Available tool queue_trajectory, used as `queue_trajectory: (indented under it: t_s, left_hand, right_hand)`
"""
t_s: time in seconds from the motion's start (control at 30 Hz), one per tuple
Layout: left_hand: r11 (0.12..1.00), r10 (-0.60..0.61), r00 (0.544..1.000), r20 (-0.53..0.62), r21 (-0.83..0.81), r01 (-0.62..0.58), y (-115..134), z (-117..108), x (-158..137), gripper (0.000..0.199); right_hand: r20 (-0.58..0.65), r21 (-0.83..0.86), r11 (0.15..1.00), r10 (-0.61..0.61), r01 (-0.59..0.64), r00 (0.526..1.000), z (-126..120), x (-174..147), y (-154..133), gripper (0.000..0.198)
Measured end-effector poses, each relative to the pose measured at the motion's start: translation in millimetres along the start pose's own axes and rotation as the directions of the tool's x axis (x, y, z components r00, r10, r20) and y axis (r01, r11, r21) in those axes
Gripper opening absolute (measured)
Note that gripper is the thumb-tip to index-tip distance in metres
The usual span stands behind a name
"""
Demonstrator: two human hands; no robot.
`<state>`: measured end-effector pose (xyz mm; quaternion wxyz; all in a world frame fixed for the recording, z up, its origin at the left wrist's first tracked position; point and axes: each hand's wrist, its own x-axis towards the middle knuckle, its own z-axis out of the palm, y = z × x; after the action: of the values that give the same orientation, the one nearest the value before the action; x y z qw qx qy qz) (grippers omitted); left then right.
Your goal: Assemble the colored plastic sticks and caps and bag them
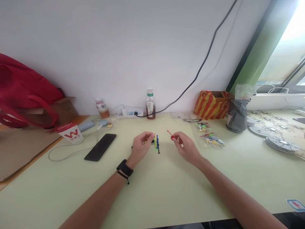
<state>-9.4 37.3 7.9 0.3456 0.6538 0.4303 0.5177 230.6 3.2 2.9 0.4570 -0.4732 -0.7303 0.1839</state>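
Note:
Between the fingertips of my left hand [141,147] is a small bundle of thin plastic toy pieces [156,143], yellow-green, blue and black, side by side. The black one reaches lowest. My right hand [187,147] pinches a small red plastic stick [169,132] by its thicker, rounded end, with its thin end pointing up and left. A gap separates the two hands. Small dark and yellow bits show behind my left fingers, partly hidden, and I cannot make out their kind.
A black phone [100,147] lies left of my hands. Clear bags of colourful plastic pieces [211,139] lie to the right. Behind stand a brown drink bottle [150,106], a power strip [132,113] and a striped bag [212,105]. Grey discs [282,145] lie far right.

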Motion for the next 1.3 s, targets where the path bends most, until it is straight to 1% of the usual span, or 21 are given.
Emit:
queue_trajectory:
  t_s: [0.07,0.13,0.17,0.2,0.23,0.27,0.3,0.33,0.37,0.5,0.6,0.67,0.73,0.87,0.97,1.03,1.07,1.13,1.17,1.23,1.3]
  left_hand:
    - [0.997,0.025,0.993,-0.117,0.078,-0.016,-4.4,-9.2,7.6,0.028]
    - [0.986,0.051,0.979,-0.196,0.169,-0.017,-8.1,-17.8,13.5,0.027]
    - [0.976,0.065,0.974,-0.217,0.215,-0.017,-9.3,-21.4,15.6,0.027]
    - [0.965,0.08,0.971,-0.226,0.262,-0.018,-10.1,-24.4,17.0,0.026]
    - [0.95,0.099,0.971,-0.219,0.312,-0.027,-10.3,-26.9,17.7,0.025]
    - [0.93,0.124,0.973,-0.195,0.364,-0.046,-10.1,-28.9,17.7,0.024]
    - [0.905,0.153,0.976,-0.153,0.419,-0.076,-9.4,-30.5,17.1,0.021]
    - [0.873,0.18,0.979,-0.093,0.474,-0.116,-8.3,-31.9,16.1,0.018]
    - [0.835,0.203,0.979,-0.024,0.526,-0.16,-7.0,-33.1,14.8,0.015]
    - [0.699,0.226,0.947,0.229,0.639,-0.322,-1.6,-37.2,8.5,0.008]
    - [0.66,0.227,0.91,0.346,0.633,-0.405,0.4,-39.9,5.9,0.004]
    - [0.648,0.222,0.89,0.398,0.622,-0.439,0.7,-41.5,5.8,0.003]
    - [0.642,0.213,0.873,0.438,0.611,-0.463,0.6,-43.0,6.4,0.003]
    - [0.655,0.216,0.849,0.483,0.573,-0.493,0.2,-45.2,8.4,0.01]
    - [0.671,0.218,0.846,0.486,0.555,-0.492,0.6,-45.4,9.0,0.013]
    - [0.683,0.215,0.85,0.481,0.549,-0.483,1.3,-44.3,8.7,0.012]
    - [0.694,0.214,0.851,0.48,0.538,-0.478,1.7,-43.4,8.3,0.012]
    - [0.727,0.218,0.852,0.476,0.503,-0.467,2.2,-41.1,7.6,0.011]
    - [0.747,0.223,0.854,0.471,0.48,-0.459,2.5,-40.1,7.6,0.01]
    - [0.785,0.234,0.864,0.445,0.438,-0.438,3.4,-38.9,8.5,0.008]
    - [0.819,0.241,0.885,0.398,0.407,-0.406,6.0,-39.9,10.7,0.006]
  right_hand:
    - [-0.113,-0.069,0.997,-0.024,0.017,0.993,-4.9,2.4,4.8,0.018]
    - [-0.189,-0.114,0.993,-0.024,0.002,0.982,-7.5,3.6,9.4,0.016]
    - [-0.167,-0.131,0.991,-0.018,-0.004,0.986,-7.8,3.5,11.6,0.015]
    - [-0.092,-0.145,0.989,-0.005,-0.008,0.996,-7.7,3.0,13.8,0.014]
    - [0.023,-0.157,0.988,0.014,-0.01,1.0,-7.2,2.2,15.8,0.014]
    - [0.152,-0.173,0.985,0.038,-0.012,0.988,-6.5,1.4,17.4,0.013]
    - [0.264,-0.196,0.98,0.066,-0.013,0.962,-5.8,0.5,18.7,0.013]
    - [0.34,-0.224,0.974,0.094,-0.016,0.936,-5.1,-0.2,19.5,0.012]
    - [0.373,-0.253,0.967,0.118,-0.022,0.92,-4.6,-0.7,19.9,0.012]
    - [0.374,-0.309,0.951,0.141,-0.02,0.917,-3.4,0.0,22.1,0.012]
    - [0.299,-0.398,0.917,0.153,-0.023,0.942,-5.7,4.0,32.6,0.013]
    - [0.193,-0.484,0.872,0.179,-0.065,0.965,-10.3,8.6,45.3,0.014]
    - [0.103,-0.529,0.84,0.206,-0.122,0.973,-16.6,13.3,59.5,0.016]
    - [0.005,-0.567,0.804,0.218,-0.177,0.976,-25.4,18.2,79.6,0.018]
    - [-0.033,-0.585,0.792,0.194,-0.176,0.981,-24.8,17.9,80.1,0.017]
    - [-0.043,-0.573,0.809,0.13,-0.131,0.991,-20.3,16.4,72.1,0.019]
    - [-0.027,-0.549,0.832,0.081,-0.083,0.996,-16.4,14.9,65.5,0.021]
    - [0.066,-0.44,0.895,-0.045,0.07,0.997,-5.2,10.0,48.3,0.022]
    - [0.129,-0.371,0.917,-0.103,0.144,0.986,1.9,6.6,38.4,0.021]
    - [0.262,-0.273,0.923,-0.199,0.27,0.944,17.0,-1.3,18.8,0.023]
    - [0.329,-0.229,0.913,-0.252,0.336,0.91,29.8,-8.7,2.9,0.023]
